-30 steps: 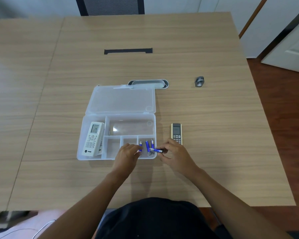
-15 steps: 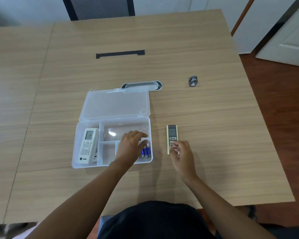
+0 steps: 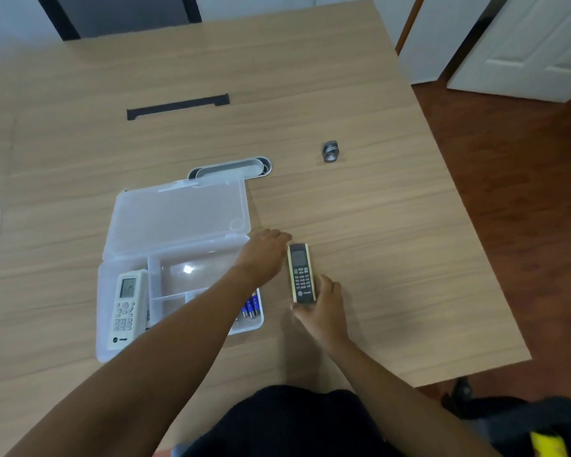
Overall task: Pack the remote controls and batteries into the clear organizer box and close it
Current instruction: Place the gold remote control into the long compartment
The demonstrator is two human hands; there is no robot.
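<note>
The clear organizer box [image 3: 112,338] lies open on the table, its lid [image 3: 178,219] folded back. A white remote [image 3: 126,310] rests in the left compartment. Blue batteries [image 3: 250,306] lie in the front right compartment, partly hidden by my left forearm. A dark remote with tan edges [image 3: 301,273] lies on the table just right of the box. My right hand [image 3: 323,308] grips its near end with thumb and fingers. My left hand [image 3: 264,252] hovers over the box's right rim with fingers apart, holding nothing, close to the dark remote's far end.
A grey oval cable grommet [image 3: 231,168] sits behind the lid. A small grey metal cylinder [image 3: 331,151] lies further right. A black slot [image 3: 178,106] is set in the table further back. The table's right edge drops to a wood floor; a chair stands beyond the far edge.
My left hand left the battery compartment and moved right, over the box's rim toward the dark remote. My right hand closed on that remote's near end. The batteries now lie in the box.
</note>
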